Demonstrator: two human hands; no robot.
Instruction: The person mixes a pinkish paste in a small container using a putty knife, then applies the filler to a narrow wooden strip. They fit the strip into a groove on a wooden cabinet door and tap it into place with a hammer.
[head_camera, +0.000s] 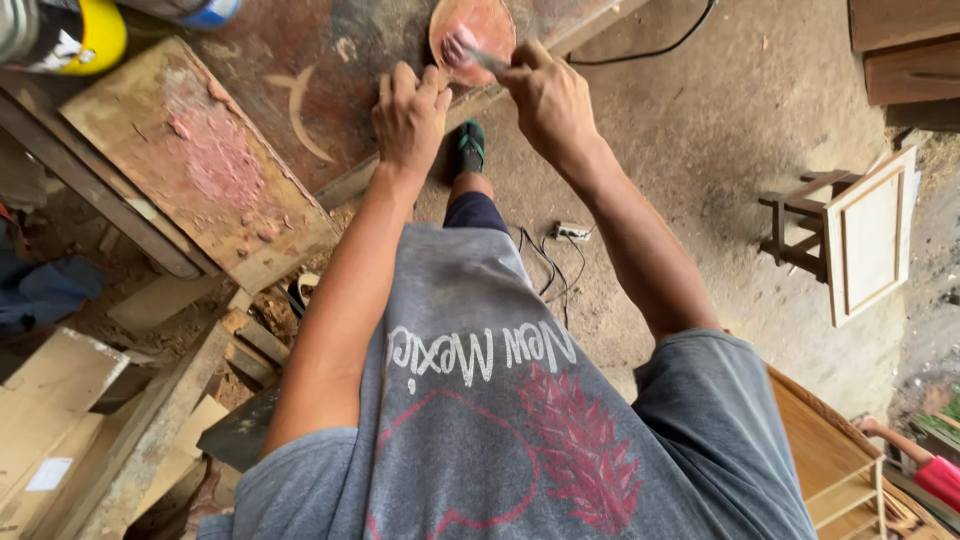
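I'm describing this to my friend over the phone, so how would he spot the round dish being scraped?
Start at the stained wooden workbench along the top. The round dish sits at its near edge, between the left hand and right hand. It's the only round, pink-smeared thing there.

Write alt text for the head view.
Seen from above, a person's right hand holds a putty knife over a round lid of pinkish filler, while the left hand rests at the edge of a worn wooden workbench.
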